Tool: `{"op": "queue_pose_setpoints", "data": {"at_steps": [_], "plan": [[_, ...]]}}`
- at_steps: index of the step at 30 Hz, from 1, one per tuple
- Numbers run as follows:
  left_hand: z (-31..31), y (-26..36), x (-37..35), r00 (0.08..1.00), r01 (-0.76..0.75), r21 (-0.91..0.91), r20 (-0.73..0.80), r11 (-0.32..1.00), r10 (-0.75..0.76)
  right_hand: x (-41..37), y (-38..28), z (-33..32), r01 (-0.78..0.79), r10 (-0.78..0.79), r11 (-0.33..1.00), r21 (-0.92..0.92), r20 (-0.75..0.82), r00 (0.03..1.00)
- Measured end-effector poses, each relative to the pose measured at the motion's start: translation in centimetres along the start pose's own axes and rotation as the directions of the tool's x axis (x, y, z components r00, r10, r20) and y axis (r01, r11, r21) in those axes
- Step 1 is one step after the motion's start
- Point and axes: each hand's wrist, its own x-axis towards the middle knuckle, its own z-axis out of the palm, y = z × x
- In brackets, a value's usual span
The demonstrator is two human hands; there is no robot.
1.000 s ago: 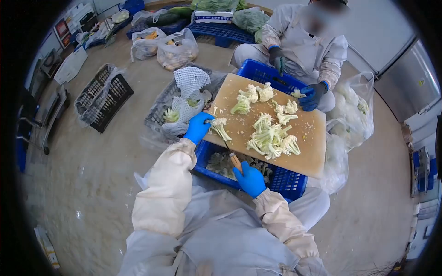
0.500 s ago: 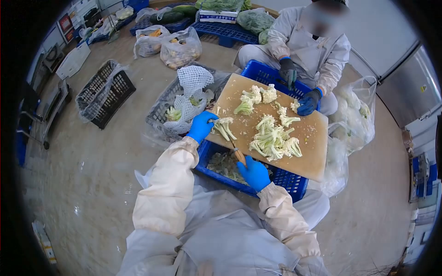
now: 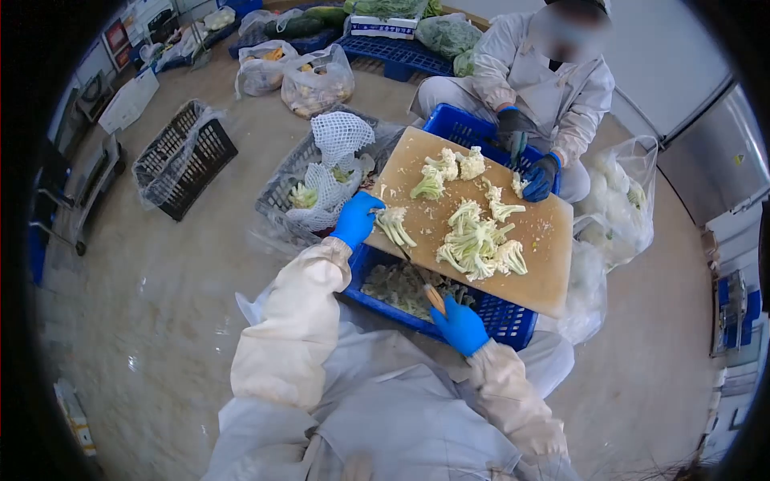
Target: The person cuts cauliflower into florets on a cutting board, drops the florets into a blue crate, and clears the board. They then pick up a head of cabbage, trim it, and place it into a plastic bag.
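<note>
Leftmost, we see a black latticed crate (image 3: 186,160), then soft white foam netting (image 3: 337,135). Our left hand (image 3: 357,220), in smooth blue rubber, touches the knobbly end of a cauliflower piece (image 3: 395,228) on the left of the flat tan cutting board (image 3: 549,272); whether it pinches, we cannot tell. Our right hand (image 3: 463,327) clasps the rounded wooden handle of a knife (image 3: 434,298). Farther right lie branching, crumbly-topped florets (image 3: 476,244), then a bulging, crinkled clear plastic bag (image 3: 616,196).
</note>
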Motion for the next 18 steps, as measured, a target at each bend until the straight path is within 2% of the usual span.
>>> {"op": "queue_pose_setpoints", "data": {"at_steps": [2, 4, 5, 6, 8, 12, 14, 16, 18], "plan": [[0.0, -0.4, -0.2, 0.999, -0.051, 0.007, -0.004, 0.999, 0.051, -2.8, 0.6, -1.5, -0.024, 0.024, 1.000, -0.010, 0.016, 1.000], [-0.6, 0.2, 0.1, 0.966, 0.191, -0.150, 0.203, 0.970, -0.158, -4.6, 0.7, -2.9, 0.019, -0.019, 1.000, 0.003, 0.023, 1.000], [-1.0, 0.7, -0.1, 0.997, -0.013, 0.215, 0.081, 0.977, -0.005, -4.8, 1.1, -2.3, 0.002, 0.004, 0.997, 0.081, -0.070, 0.998], [-1.6, 2.3, 0.4, 0.997, -0.013, 0.213, 0.080, 0.977, -0.004, -4.6, 0.7, -2.5, 0.001, 0.005, 0.997, 0.080, -0.071, 0.997], [-1.8, 5.1, 1.4, 0.997, -0.078, 0.116, 0.034, 0.990, 0.075, -3.5, -0.5, -3.0, -0.099, 0.129, 0.974, 0.202, -0.141, 0.982], [0.8, 4.1, 1.5, 0.976, -0.202, 0.121, 0.104, 0.972, 0.190, -0.3, -0.7, -1.3, -0.035, 0.072, 0.983, 0.182, -0.200, 0.977], [1.5, 3.2, 1.5, 0.982, -0.155, 0.105, 0.129, 0.982, 0.141, 0.6, -1.0, -0.7, -0.066, 0.093, 0.981, 0.180, -0.142, 0.986], [1.9, 2.9, 1.5, 0.983, -0.108, 0.087, 0.158, 0.990, 0.093, 0.9, -1.1, -0.3, -0.039, 0.065, 0.988, 0.150, -0.177, 0.982], [1.7, 2.8, 1.5, 0.987, -0.030, 0.065, 0.160, 0.997, 0.019, 1.1, -1.2, -0.3, -0.083, 0.115, 0.979, 0.188, -0.165, 0.980]]}}
